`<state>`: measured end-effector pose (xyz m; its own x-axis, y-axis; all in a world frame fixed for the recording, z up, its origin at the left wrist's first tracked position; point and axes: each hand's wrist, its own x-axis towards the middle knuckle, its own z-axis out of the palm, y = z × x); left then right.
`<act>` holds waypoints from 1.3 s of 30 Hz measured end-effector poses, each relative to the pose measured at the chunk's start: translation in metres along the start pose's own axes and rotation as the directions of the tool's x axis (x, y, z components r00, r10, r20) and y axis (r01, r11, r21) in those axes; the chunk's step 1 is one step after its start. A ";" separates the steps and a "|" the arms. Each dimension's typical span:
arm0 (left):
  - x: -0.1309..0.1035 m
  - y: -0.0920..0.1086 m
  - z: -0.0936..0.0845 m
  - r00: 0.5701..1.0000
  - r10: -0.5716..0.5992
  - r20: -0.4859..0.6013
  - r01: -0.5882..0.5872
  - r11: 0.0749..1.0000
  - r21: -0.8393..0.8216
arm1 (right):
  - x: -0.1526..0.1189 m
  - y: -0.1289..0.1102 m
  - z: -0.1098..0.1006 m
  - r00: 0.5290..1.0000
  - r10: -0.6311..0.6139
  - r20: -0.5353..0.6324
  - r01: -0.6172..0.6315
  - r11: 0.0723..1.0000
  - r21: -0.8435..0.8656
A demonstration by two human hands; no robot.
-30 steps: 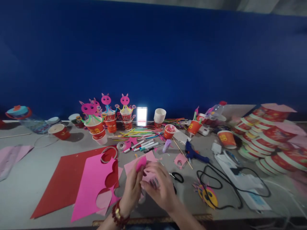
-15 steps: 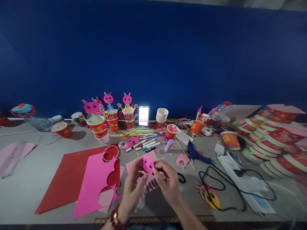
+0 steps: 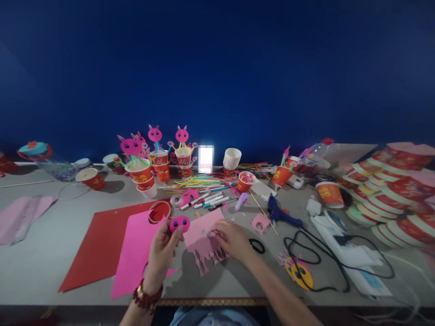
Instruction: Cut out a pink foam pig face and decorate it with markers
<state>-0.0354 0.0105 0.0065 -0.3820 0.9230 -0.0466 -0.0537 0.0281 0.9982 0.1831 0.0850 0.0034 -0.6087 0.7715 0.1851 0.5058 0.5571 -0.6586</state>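
My left hand pinches a bright pink paper face by its lower left edge. Two dark eye shapes show on the face, which is tilted toward me. To its right, my right hand rests over a light pink paper sheet whose lower edge is cut into ragged scallops. The right fingers are curled together at the tips, beside a small teal oval piece. Whether anything tiny is between those fingertips is hidden. Another small oval piece lies just left of them on the sheet.
A red sheet and a cut bright pink sheet lie left. Behind are markers, pipe cleaners and pink-faced figures in red cups. At right sit a blue glue gun, its black cord, and stacked paper cups.
My hands have parted. The left has carried the pink face leftward, while the right has let go of it and come down onto the light pink sheet.
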 end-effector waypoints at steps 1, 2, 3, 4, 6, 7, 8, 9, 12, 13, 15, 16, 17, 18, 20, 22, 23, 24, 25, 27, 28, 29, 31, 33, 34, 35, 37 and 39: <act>-0.002 -0.001 -0.001 1.000 -0.003 0.014 0.003 1.000 0.011 | 0.002 0.003 0.004 0.999 -0.014 0.045 0.016 0.999 -0.043; -0.004 -0.003 0.000 0.999 -0.005 0.031 0.004 1.000 0.022 | 0.005 0.006 0.008 0.997 -0.018 0.076 0.024 0.996 -0.082; -0.006 -0.005 0.001 0.999 -0.005 0.045 0.004 1.000 0.028 | 0.007 0.007 0.011 0.994 -0.017 0.104 0.030 0.992 -0.120; -0.008 -0.007 0.002 0.999 -0.004 0.054 0.003 1.000 0.026 | 0.009 0.007 0.014 0.991 -0.012 0.130 0.033 0.987 -0.157; -0.012 -0.012 0.005 0.998 -0.001 0.060 0.000 1.000 0.004 | 0.014 0.006 0.016 0.984 0.002 0.176 0.036 0.977 -0.211; -0.013 -0.014 0.006 0.998 0.000 0.063 0.000 1.000 -0.009 | 0.017 0.005 0.016 0.981 0.008 0.196 0.037 0.973 -0.226; -0.014 -0.016 0.006 0.998 0.002 0.065 0.000 1.000 -0.020 | 0.019 0.005 0.015 0.978 0.014 0.208 0.036 0.972 -0.233; -0.014 -0.017 0.006 0.998 0.002 0.067 -0.001 1.000 -0.028 | 0.021 0.004 0.014 0.977 0.016 0.213 0.034 0.972 -0.232; -0.014 -0.019 0.004 0.997 0.000 0.073 0.002 1.000 -0.029 | 0.025 0.002 0.012 0.976 0.015 0.217 0.032 0.977 -0.210; -0.014 -0.019 0.004 0.998 -0.002 0.069 0.004 1.000 -0.026 | 0.025 0.002 0.012 0.976 0.014 0.217 0.029 0.980 -0.198; -0.015 -0.019 0.003 0.998 -0.008 0.058 0.010 1.000 -0.023 | 0.026 0.002 0.013 0.977 0.017 0.211 0.019 0.986 -0.167; -0.015 -0.018 0.004 0.999 -0.009 0.053 0.010 1.000 -0.026 | 0.025 0.002 0.013 0.978 0.020 0.205 0.010 0.989 -0.147; -0.016 -0.018 0.005 0.999 -0.008 0.051 0.009 0.999 -0.031 | 0.025 0.003 0.013 0.980 0.025 0.198 0.000 0.992 -0.126; -0.016 -0.016 0.006 0.999 -0.006 0.053 0.008 0.999 -0.038 | 0.024 0.004 0.013 0.981 0.032 0.190 -0.012 0.995 -0.104; -0.018 -0.012 0.010 0.997 -0.010 0.070 0.014 0.999 -0.052 | 0.021 0.006 0.012 0.984 0.050 0.170 -0.041 0.998 -0.052; -0.019 -0.007 0.014 0.996 -0.022 0.086 0.027 0.998 -0.063 | 0.017 0.009 0.009 0.986 0.067 0.151 -0.067 0.998 -0.006; -0.020 -0.004 0.017 0.995 -0.031 0.094 0.038 0.997 -0.068 | 0.015 0.011 0.008 0.988 0.076 0.137 -0.080 0.997 0.023; -0.021 -0.002 0.019 0.994 -0.039 0.101 0.047 0.996 -0.074 | 0.013 0.013 0.006 0.990 0.088 0.114 -0.097 0.992 0.078; -0.022 0.000 0.021 0.993 -0.045 0.111 0.054 0.995 -0.080 | 0.010 0.014 0.005 0.991 0.106 0.086 -0.119 0.979 0.163; -0.023 0.000 0.024 0.989 -0.052 0.139 0.065 0.994 -0.088 | 0.005 0.015 0.003 0.983 0.181 0.031 -0.178 0.896 0.407; -0.024 0.000 0.026 0.986 -0.052 0.160 0.067 0.994 -0.088 | 0.003 0.014 0.002 0.972 0.235 0.013 -0.204 0.817 0.539; -0.024 0.000 0.027 0.982 -0.049 0.184 0.065 0.994 -0.083 | 0.001 0.011 0.000 0.957 0.289 0.004 -0.222 0.726 0.651; -0.026 0.000 0.029 0.973 -0.023 0.229 0.036 0.998 -0.053 | -0.003 0.003 -0.002 0.927 0.375 0.018 -0.243 0.563 0.790; -0.028 0.003 0.031 0.962 0.049 0.269 -0.055 0.998 0.016 | -0.005 -0.008 -0.006 0.907 0.419 0.050 -0.253 0.445 0.859; -0.029 0.006 0.032 0.951 0.101 0.293 -0.123 0.991 0.056 | -0.006 -0.014 -0.008 0.902 0.429 0.057 -0.251 0.412 0.876; -0.030 0.008 0.032 0.934 0.161 0.318 -0.199 0.976 0.088 | -0.007 -0.019 -0.009 0.899 0.436 0.041 -0.234 0.398 0.887; -0.031 0.014 0.032 0.878 0.298 0.375 -0.366 0.923 0.122 | -0.009 -0.029 -0.013 0.894 0.447 -0.030 -0.177 0.414 0.893; -0.031 0.019 0.032 0.783 0.459 0.419 -0.546 0.830 0.111 | -0.013 -0.036 -0.015 0.888 0.444 -0.120 -0.110 0.459 0.882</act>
<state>0.0045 -0.0052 0.0281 0.0630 0.8966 0.4384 0.2662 -0.4384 0.8584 0.1820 0.0596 0.0361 -0.2426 0.9693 -0.0401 -0.2402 -0.1000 -0.9656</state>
